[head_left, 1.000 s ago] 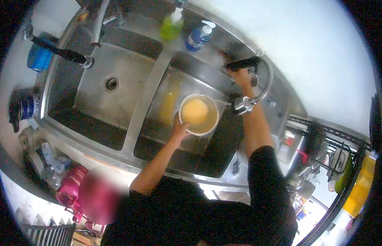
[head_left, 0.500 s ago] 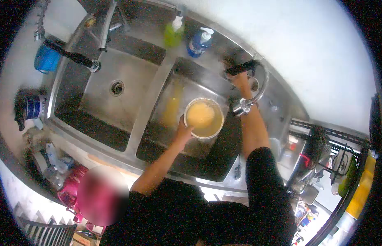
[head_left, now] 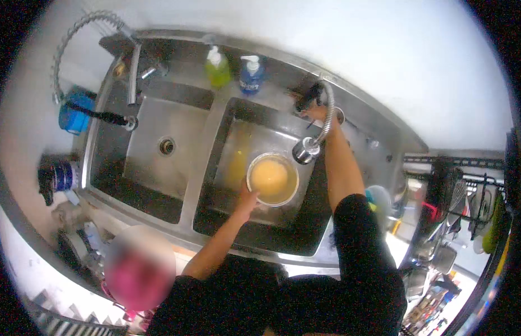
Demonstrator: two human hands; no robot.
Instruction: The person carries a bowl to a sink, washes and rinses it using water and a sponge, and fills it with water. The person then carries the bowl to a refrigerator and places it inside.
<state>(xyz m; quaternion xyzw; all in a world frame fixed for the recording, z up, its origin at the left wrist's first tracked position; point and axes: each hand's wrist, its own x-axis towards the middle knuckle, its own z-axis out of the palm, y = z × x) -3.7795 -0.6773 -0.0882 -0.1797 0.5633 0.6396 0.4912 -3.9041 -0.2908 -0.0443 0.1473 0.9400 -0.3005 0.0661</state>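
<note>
My left hand grips the near rim of a round bowl filled with cloudy yellow liquid. The bowl hangs inside the right basin of a steel double sink. A coiled spray faucet head hangs just beside the bowl's far right rim. My right hand reaches to the back of the sink and rests on the black faucet handle.
A green soap bottle and a blue soap bottle stand on the back ledge. A second spray faucet hangs over the left basin, whose drain is uncovered. A blue cup sits at left. A dish rack stands at right.
The view has tilted, so the sink now sits lower and more centred. The bowl stays in my left hand under the faucet head. My right hand stays on the faucet handle.
</note>
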